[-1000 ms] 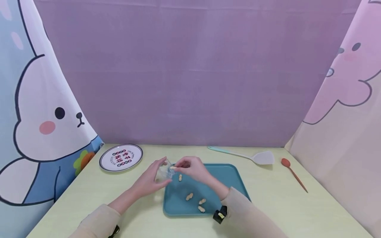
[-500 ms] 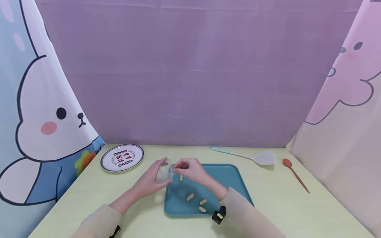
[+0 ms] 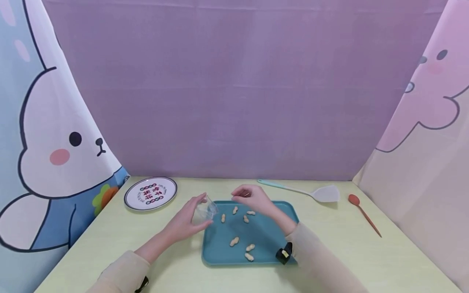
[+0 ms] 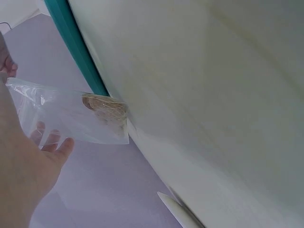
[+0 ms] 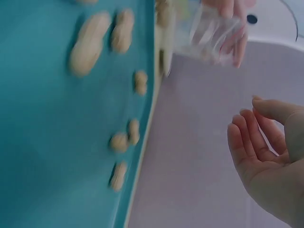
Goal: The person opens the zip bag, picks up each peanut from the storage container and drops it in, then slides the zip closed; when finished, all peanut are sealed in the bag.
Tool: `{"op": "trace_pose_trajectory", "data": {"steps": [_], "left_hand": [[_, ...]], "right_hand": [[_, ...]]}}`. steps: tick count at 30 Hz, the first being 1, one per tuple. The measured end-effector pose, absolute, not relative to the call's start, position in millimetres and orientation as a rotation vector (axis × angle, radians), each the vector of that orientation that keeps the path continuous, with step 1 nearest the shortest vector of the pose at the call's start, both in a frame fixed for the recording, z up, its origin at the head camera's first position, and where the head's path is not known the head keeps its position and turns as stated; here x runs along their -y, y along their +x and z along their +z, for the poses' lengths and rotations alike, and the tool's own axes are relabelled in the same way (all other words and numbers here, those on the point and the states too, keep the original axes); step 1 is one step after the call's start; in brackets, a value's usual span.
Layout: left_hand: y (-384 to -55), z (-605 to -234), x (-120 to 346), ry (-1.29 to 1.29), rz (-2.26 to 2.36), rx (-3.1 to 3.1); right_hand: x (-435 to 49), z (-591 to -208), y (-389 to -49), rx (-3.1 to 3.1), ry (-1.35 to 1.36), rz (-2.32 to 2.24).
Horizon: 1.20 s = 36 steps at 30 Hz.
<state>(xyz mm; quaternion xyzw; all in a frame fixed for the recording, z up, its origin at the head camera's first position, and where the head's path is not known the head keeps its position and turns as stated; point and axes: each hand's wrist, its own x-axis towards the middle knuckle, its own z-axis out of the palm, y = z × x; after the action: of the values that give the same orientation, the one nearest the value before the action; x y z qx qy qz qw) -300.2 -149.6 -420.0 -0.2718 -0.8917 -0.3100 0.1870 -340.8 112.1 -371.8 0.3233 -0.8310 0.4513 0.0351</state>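
My left hand [image 3: 185, 223] holds a clear plastic bag [image 3: 207, 211] over the left edge of the teal tray [image 3: 216, 256], its mouth facing right. In the left wrist view, peanuts [image 4: 107, 111] lie bunched at the bottom of the bag. To the right of the bag, my right hand [image 3: 254, 200] hovers above the tray's far side. The right wrist view shows that hand [image 5: 270, 156] with fingers loosely bent and nothing between them. Several unshelled peanuts [image 3: 234, 241] are scattered over the tray, some near its far edge.
A round white plate [image 3: 150, 194] with red print lies at the back left. Along the back right is a spatula [image 3: 324, 194] with a pale green handle. Farther right rests a wooden spoon [image 3: 353, 200] with a reddish bowl.
A second ago my right hand pinched a peanut at the bag's mouth. Now it has drawn back to the right, empty, uncovering peanuts on the tray. My left hand has stayed with the bag.
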Motion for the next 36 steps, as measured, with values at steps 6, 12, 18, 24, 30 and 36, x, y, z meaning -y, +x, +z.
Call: {"op": "trace_pose_trajectory", "data": {"steps": [6,12,18,24,30,36], "left_hand": [[-301,-421,149,-0.767,-0.869,2.510],[-302,-425,151,-0.765,-0.869,2.508],[-302,-426,151,-0.764,-0.878,2.507],[-303,-426,151,-0.768,-0.871,2.504],[-304,-426,151,-0.773,-0.860,2.498],[-304,-427,151,-0.785,-0.850,2.488]], "right_hand": [[-137,-383,-355,2.585,0.875,1.359],[-149,-394,-365,2.586,0.853,1.298],[-155,-401,-372,2.678,0.858,1.254],[-160,-407,-376,2.830,0.881,1.188],[-164,-415,-378,2.933,0.882,1.180],[-166,-419,-380,3.003,0.853,1.228]]}}
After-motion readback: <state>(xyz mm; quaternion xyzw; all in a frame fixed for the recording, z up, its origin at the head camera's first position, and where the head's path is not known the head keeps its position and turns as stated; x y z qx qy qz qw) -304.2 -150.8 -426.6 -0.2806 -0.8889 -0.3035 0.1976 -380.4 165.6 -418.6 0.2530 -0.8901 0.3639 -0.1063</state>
